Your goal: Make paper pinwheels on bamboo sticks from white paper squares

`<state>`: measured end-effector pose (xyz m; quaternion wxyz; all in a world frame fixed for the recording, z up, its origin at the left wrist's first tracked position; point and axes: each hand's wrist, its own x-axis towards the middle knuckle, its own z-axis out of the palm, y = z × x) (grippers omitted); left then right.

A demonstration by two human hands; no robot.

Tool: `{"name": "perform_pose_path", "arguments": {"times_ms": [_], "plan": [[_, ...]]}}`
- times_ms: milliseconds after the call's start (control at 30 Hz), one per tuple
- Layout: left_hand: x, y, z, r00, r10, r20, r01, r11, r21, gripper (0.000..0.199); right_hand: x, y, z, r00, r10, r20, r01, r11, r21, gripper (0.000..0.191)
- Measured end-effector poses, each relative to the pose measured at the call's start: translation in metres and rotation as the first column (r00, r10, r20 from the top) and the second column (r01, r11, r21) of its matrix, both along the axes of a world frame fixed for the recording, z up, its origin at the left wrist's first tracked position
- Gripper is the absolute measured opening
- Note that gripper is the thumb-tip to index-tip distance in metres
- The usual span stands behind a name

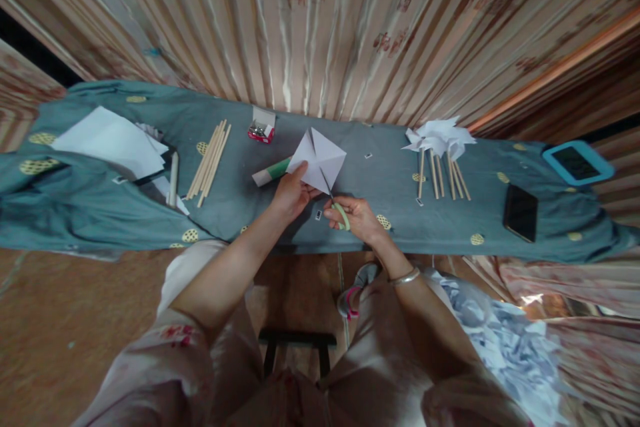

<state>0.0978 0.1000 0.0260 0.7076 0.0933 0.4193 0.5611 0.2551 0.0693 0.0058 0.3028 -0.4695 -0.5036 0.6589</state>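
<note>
Looking down from the head view, one sees a person seated at a long cloth-covered counter (390, 213), with both hands occupied. The left hand (291, 195) is grasping a white square paper (331, 155), the thumb on top and the fingers below; probably this grip keeps the thin sheet flat and steady. The paper is lifted in front of the body, in the middle of the counter, and it is turned so that one corner points to the right hand (357, 217). This hand is closed around the green handles of the scissors (341, 215), whose blades lie at the near corner and point toward the centre. It seems that the corner is turned this way so that the blades can follow the diagonal. At the far corner there is already a dark slit.

Just beside the paper, partly under it, lies a green-and-white tube (270, 173). Behind it stands a small open red box (261, 132) with shiny pieces, perhaps open for easy picking. To the left, bare sticks (209, 163) lie together, and beyond them are white sheets (110, 140). To the right, white folded shapes on sticks (440, 139) are gathered, well apart from the blades, maybe to protect their delicate points.
</note>
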Motion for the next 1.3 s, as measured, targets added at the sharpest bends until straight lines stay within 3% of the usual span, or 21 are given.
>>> {"name": "perform_pose_path", "arguments": {"times_ms": [300,867,1033,1167,1300], "plan": [[0.0,0.001,-0.002,1.0,0.01,-0.013,-0.01,1.0,0.014,0.018,-0.002,-0.003,0.004,1.0,-0.017,-0.016,0.016,0.999,-0.031,0.046],[-0.024,0.016,0.003,0.987,0.154,0.037,-0.156,0.987,0.049,0.005,0.016,-0.007,0.019,0.993,0.115,0.022,-0.115,0.993,-0.038,0.049],[-0.021,0.011,0.006,0.993,0.114,0.004,-0.114,0.992,0.058,0.008,0.027,-0.003,0.014,0.997,-0.065,0.044,0.063,0.997,0.045,0.05],[-0.014,0.004,0.005,0.999,0.01,-0.051,-0.005,0.994,0.106,0.008,0.031,0.004,0.012,0.949,-0.316,0.011,0.312,0.942,0.125,0.054],[-0.006,-0.002,-0.001,0.99,-0.061,-0.131,0.077,0.989,0.126,0.014,0.032,0.008,0.014,0.903,-0.428,-0.046,0.43,0.893,0.135,0.055]]}}
